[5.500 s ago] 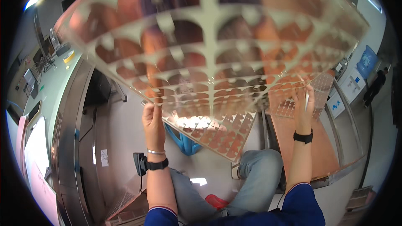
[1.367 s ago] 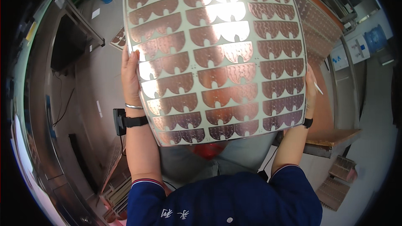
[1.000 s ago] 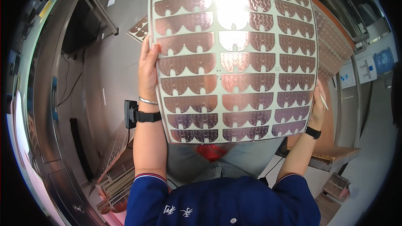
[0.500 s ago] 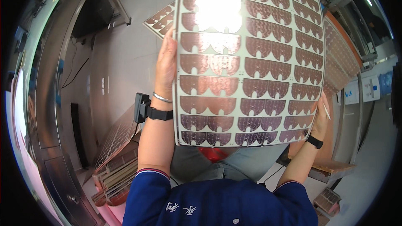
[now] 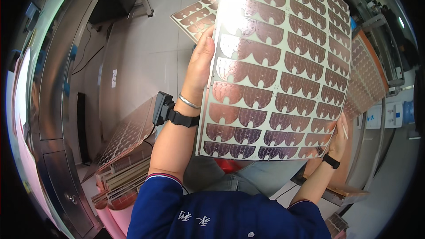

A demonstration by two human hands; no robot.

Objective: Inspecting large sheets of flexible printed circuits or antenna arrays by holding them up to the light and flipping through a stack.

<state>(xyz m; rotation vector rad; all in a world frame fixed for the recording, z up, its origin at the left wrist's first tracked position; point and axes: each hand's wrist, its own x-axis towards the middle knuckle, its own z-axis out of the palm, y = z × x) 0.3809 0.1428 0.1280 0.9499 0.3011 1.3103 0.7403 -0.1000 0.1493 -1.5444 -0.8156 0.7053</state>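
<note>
A large thin circuit board panel (image 5: 281, 90) with rows of copper-coloured, double-lobed patterns is held up, tilted, in front of my body. At its left edge, my left hand (image 5: 202, 57) grips the side, thumb showing and the other fingers hidden behind. My right hand (image 5: 338, 137) holds the lower right edge; some of its fingers are behind the panel. A thin white pen-like stick (image 5: 345, 129) pokes out by the right hand's fingers. Bright glare covers the panel's upper left part.
Another patterned panel (image 5: 195, 17) lies beyond my left hand. More panels (image 5: 365, 77) lean at the right by an orange-edged board. At lower left stand a rack of panels (image 5: 124, 179) and pink rolls (image 5: 108, 219). A metal cabinet (image 5: 66, 181) lines the left side.
The panel has tilted, its top leaning further right, and its left edge has moved right with my left hand. The surroundings have also shifted slightly in view. Both hands keep their grip.
</note>
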